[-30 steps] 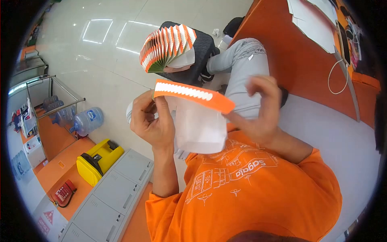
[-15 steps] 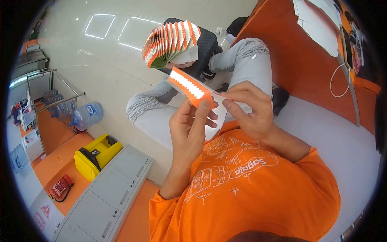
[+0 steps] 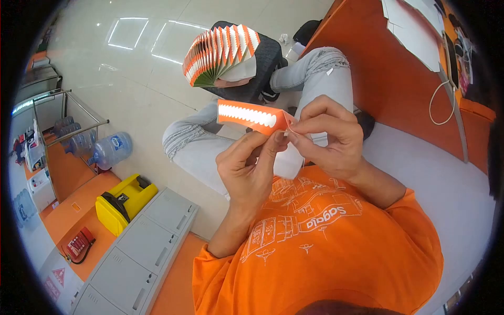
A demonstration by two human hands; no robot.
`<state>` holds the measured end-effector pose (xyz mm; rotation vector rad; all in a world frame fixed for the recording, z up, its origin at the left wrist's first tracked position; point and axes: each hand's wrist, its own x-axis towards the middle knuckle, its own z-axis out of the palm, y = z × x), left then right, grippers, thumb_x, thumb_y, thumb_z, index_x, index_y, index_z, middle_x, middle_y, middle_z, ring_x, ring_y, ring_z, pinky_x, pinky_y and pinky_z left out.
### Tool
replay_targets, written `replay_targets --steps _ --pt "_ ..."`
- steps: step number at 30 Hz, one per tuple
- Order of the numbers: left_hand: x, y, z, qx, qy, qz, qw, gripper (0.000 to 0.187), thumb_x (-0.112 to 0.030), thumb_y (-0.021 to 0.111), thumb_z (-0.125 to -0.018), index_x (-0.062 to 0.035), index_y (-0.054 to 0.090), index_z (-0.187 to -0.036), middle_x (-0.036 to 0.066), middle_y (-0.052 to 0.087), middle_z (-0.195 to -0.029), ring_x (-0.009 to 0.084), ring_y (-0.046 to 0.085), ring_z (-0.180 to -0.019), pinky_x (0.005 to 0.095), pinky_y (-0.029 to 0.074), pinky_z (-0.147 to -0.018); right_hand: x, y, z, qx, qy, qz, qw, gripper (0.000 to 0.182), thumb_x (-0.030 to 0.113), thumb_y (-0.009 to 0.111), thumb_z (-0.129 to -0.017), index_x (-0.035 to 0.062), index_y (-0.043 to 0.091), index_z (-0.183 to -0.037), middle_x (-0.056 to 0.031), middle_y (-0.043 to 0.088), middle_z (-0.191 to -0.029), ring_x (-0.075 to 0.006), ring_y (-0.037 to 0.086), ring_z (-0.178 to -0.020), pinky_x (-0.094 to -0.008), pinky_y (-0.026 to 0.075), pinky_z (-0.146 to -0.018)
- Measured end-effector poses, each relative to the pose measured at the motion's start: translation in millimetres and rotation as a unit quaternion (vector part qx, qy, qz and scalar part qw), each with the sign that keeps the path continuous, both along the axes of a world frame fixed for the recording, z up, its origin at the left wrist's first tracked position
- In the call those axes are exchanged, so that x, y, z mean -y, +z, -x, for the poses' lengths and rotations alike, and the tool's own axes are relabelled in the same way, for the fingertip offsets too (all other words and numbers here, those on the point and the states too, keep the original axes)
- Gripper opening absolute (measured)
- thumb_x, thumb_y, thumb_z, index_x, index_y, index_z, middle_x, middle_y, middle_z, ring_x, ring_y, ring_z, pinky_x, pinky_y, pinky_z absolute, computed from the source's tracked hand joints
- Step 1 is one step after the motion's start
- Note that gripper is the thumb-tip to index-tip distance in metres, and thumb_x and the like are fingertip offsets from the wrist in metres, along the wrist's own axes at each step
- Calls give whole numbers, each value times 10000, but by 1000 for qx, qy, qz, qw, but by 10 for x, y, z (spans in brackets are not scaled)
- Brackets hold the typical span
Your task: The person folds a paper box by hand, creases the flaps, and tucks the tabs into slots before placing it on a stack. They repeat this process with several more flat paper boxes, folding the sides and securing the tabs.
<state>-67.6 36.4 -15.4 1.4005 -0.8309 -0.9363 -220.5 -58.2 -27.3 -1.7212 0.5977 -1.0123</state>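
Above my lap I hold an orange-and-white folded paper (image 3: pixel 247 116) with both hands. My left hand (image 3: pixel 244 170) pinches its lower edge between thumb and fingers. At the paper's right end, the thumb and fingertips of my right hand (image 3: pixel 336 137) are closed on a corner, close to the left fingertips. A white part of the paper hangs below, partly hidden by the hands. Beyond my knees, a fan of orange-and-white folded papers (image 3: pixel 223 55) stands on a black stool (image 3: pixel 270 55).
An orange desk (image 3: pixel 367 68) with white papers (image 3: pixel 412 37) and a white cable (image 3: pixel 431 110) is on the right. To the left are grey lockers (image 3: pixel 142 241), a yellow bin (image 3: pixel 123 202), a fire extinguisher (image 3: pixel 80 245) and large water bottles (image 3: pixel 113 148).
The folded paper has turned from a slant to nearly level. Its right end is now pinched by the right fingers, and the two hands' fingertips are closer together.
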Motion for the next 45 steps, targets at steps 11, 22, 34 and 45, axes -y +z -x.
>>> replay_targets --steps 11,22,34,45 --pt "3 7 -73 -42 -60 14 997 98 41 711 -934 102 724 -1010 157 765 -911 179 750 -827 258 608 -734 -6 99 -40 -6 -33 12 999 96 -39 762 -808 -40 738 -902 -79 629 -850 -117 592 -684 -255 468 -592" --pt "28 -51 -172 -16 -108 62 992 130 70 729 -902 97 736 -1029 159 761 -882 179 750 -786 255 611 -694 82 240 9 -39 16 -41 998 68 -30 758 -799 -41 694 -821 -77 606 -798 -109 565 -662 -249 431 -576" --pt "32 -20 -176 -12 -104 46 993 113 88 734 -892 110 718 -1001 155 759 -892 171 742 -804 262 614 -710 46 239 -12 -47 0 20 999 109 -44 762 -753 -7 661 -771 -75 600 -765 -179 542 -685 -301 417 -592" --pt "24 -55 -125 -107 -54 9 993 111 30 716 -931 88 683 -1019 150 753 -923 164 734 -821 268 614 -718 20 146 -8 -46 -35 -16 998 187 -41 779 -710 18 625 -797 -92 587 -857 -189 533 -721 -291 425 -632"
